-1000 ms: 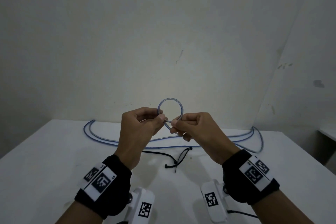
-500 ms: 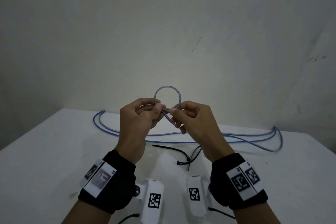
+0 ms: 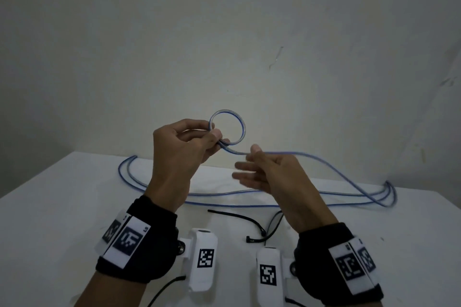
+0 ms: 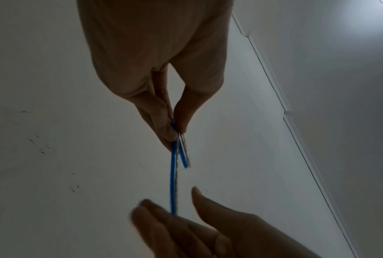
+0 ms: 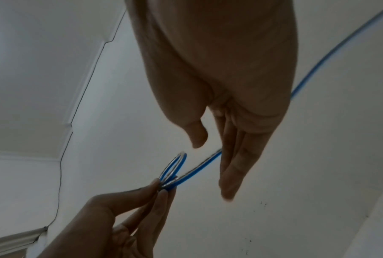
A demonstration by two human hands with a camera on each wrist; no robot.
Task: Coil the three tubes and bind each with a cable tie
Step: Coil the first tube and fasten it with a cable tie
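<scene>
A small coil [image 3: 243,129] of clear tube with a blue stripe is held up in front of the wall. My left hand [image 3: 219,138] pinches it between thumb and fingers where the turns cross; the left wrist view shows that pinch [image 4: 175,131] edge-on. The same tube's free length [image 3: 311,157] runs right across my right hand [image 3: 245,159] and down to the table. That hand has straight fingers and the thumb apart, and the tube [image 5: 199,167] passes behind its fingers. Two more tubes [image 3: 224,193] lie along the table's back.
Black cable ties [image 3: 239,218] lie loose on the white table [image 3: 50,219] between my forearms. The wall stands just behind the table. White wrist cameras [image 3: 203,259] stick out under both wrists.
My right hand has let go of its pinch beside the left hand, opened its fingers and slid right along the tube. The left hand keeps the coil.
</scene>
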